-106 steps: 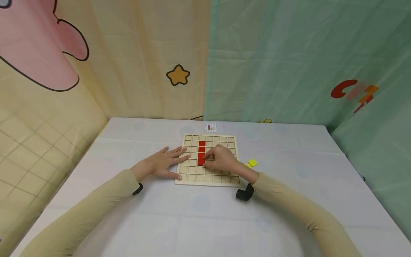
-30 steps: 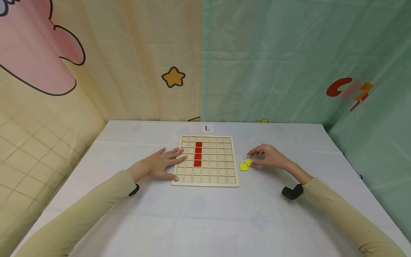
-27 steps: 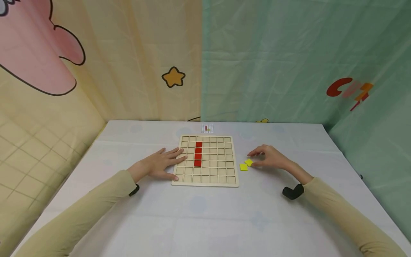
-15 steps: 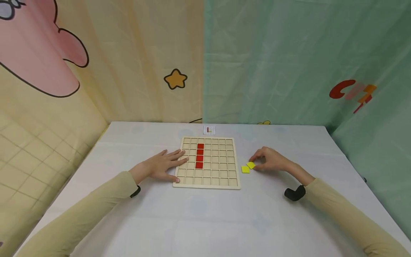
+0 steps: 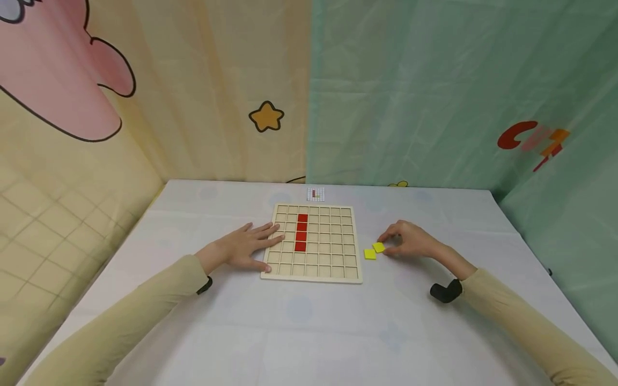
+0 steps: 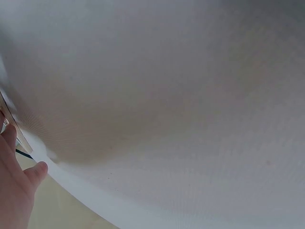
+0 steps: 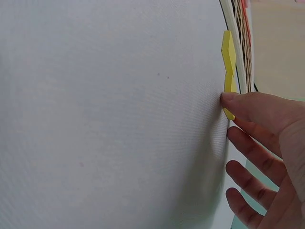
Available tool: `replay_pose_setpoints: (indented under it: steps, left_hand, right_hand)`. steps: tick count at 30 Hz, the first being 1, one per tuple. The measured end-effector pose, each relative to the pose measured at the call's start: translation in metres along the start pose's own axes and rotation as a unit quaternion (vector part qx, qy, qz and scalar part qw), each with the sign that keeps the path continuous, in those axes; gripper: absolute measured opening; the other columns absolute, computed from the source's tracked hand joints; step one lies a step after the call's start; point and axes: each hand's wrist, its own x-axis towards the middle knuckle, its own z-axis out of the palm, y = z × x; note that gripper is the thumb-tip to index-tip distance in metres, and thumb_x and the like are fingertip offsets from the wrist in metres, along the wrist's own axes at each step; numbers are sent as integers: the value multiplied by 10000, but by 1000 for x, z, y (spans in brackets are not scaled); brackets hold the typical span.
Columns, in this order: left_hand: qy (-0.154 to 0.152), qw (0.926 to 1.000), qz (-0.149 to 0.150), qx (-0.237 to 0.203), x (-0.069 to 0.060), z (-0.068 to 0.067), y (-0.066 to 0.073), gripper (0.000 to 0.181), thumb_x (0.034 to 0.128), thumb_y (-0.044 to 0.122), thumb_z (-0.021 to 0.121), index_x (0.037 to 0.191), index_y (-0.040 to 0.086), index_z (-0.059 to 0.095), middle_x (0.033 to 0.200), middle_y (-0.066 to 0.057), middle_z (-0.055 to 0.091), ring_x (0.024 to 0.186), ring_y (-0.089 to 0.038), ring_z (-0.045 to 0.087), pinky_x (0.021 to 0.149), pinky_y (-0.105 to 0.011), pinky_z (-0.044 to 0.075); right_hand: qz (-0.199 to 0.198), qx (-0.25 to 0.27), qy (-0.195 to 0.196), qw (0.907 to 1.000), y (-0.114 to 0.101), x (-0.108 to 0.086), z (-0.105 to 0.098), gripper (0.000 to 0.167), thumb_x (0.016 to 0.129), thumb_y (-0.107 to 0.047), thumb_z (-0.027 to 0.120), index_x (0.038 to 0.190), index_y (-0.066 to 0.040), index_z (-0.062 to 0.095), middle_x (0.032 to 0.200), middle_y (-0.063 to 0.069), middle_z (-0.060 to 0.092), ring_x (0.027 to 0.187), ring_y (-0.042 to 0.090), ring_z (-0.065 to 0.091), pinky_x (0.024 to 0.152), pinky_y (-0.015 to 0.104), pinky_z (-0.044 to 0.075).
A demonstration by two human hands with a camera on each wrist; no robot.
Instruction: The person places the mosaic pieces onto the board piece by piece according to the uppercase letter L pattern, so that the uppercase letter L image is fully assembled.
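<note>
A pale wooden grid board lies on the table, with several red square tiles in one column of cells. My left hand rests on the board's left edge with fingers spread; its thumb shows near the edge in the left wrist view. Right of the board are two yellow square tiles, a nearer tile and a farther one, their corners meeting or nearly so. My right hand pinches the farther tile between thumb and index finger. In the right wrist view the thumb covers part of that tile.
Behind the board lies a small printed card with a grid and coloured squares. A white cloth covers the table. Curtains hang behind its far edge. Each wrist bears a black strap or mount.
My right hand has left the red column and moved right to the yellow tiles. Its thumb and index finger have closed on the farther one. The left hand stays on the board's edge.
</note>
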Motion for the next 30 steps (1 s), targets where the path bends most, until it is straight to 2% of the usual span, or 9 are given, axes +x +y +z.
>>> replay_pose_setpoints:
  steps: [10,15,24,30]
  left_hand:
    - [18,10000,-3,-15,2,-2,-2,855,860,721,454,1545,299,165,1637,-13,61,1512,-262,47,1168,-612,109]
    - [-76,10000,-29,-24,1,-2,-1,861,859,726,448,1547,302,150,1637,-18,54,1512,-267,49,1167,-614,110]
    - [-8,10000,-45,16,-1,-4,0,856,865,709,460,1547,279,173,1636,-27,70,1510,-272,61,1167,-613,111]
    - [-54,10000,-28,-34,-1,-3,1,858,860,720,456,1545,291,169,1636,-18,64,1511,-266,54,1167,-615,111]
  right_hand:
    - [235,-288,251,9990,-2,0,-1,245,762,-270,806,958,-129,767,929,-42,727,866,137,558,753,308,468]
    - [354,-365,287,9983,-7,2,-3,246,760,-302,799,945,-142,771,918,-47,732,863,147,559,741,296,465]
    - [324,-491,609,9964,-30,15,-10,247,763,-283,798,957,-133,771,916,-19,740,897,208,591,745,345,477]
    - [181,-447,761,9959,-50,26,-4,251,770,-255,792,975,-112,772,909,10,752,888,228,611,739,348,475]
